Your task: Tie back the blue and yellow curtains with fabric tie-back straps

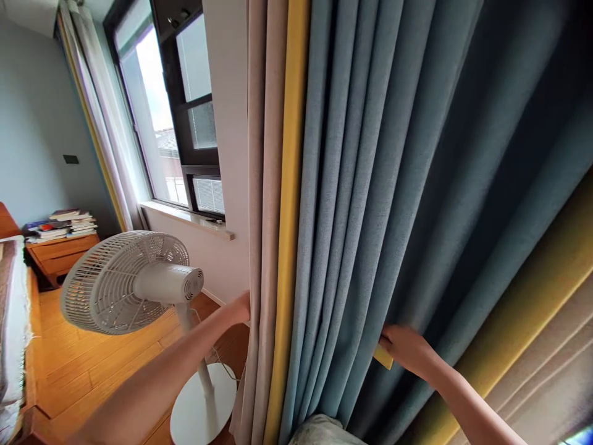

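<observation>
A long curtain with beige, yellow and blue-grey bands (343, 185) hangs in folds down the middle. My left hand (241, 307) reaches to its beige left edge, and the fingers are hidden behind the fabric. On the right side of the bunched folds, my right hand (405, 347) is closed at the blue-grey fabric. Just below those fingers a small yellow piece (383, 356) sticks out, perhaps a strap end. More blue-grey, yellow and beige curtain (532, 259) spreads out at the right, behind my right forearm.
A white standing fan (169, 282) is close on the left, its round base (204, 405) on the wooden floor. Beyond it are a window (157, 117), a nightstand (62, 253) with books and a bed edge (13, 309). Grey cloth (324, 431) shows at the bottom.
</observation>
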`<move>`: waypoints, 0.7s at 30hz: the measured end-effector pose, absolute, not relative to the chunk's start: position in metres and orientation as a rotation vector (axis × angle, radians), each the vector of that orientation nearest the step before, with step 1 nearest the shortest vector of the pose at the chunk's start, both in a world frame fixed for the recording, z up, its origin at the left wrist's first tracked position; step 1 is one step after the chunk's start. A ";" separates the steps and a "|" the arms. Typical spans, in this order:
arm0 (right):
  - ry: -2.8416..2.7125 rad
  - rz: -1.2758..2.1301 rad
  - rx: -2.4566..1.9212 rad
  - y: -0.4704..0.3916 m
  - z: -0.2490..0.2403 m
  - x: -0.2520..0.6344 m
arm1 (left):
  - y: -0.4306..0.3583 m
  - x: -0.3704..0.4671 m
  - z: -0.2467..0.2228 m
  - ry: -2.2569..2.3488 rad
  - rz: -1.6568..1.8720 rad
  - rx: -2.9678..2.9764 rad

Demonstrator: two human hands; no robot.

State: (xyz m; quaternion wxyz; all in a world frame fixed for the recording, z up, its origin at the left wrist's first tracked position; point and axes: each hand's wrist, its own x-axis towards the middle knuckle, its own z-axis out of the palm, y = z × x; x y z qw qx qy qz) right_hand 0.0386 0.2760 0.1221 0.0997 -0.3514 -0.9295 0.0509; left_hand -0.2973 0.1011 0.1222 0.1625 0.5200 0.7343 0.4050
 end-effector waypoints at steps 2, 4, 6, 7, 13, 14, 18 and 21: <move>-2.756 0.006 -1.003 0.263 0.117 0.045 | 0.092 -0.286 0.114 2.178 1.100 1.530; -2.730 -0.136 -0.882 0.245 0.112 0.047 | 0.086 -0.268 0.104 2.309 1.091 1.522; -2.694 -0.281 -0.697 0.227 0.110 0.045 | 0.084 -0.246 0.093 2.436 1.130 1.435; -2.674 -0.346 -0.607 0.219 0.110 0.043 | 0.084 -0.234 0.087 2.487 1.150 1.388; -2.683 -0.469 -0.086 0.196 0.116 0.025 | 0.095 -0.184 0.074 2.524 1.111 1.537; -2.712 -0.438 -0.016 0.195 0.117 0.023 | 0.096 -0.181 0.076 2.491 1.074 1.629; -2.827 -0.157 0.019 0.191 0.124 0.012 | 0.098 -0.180 0.094 2.174 0.984 1.998; -2.929 0.065 -0.062 0.191 0.133 0.005 | 0.099 -0.186 0.114 1.862 0.933 2.186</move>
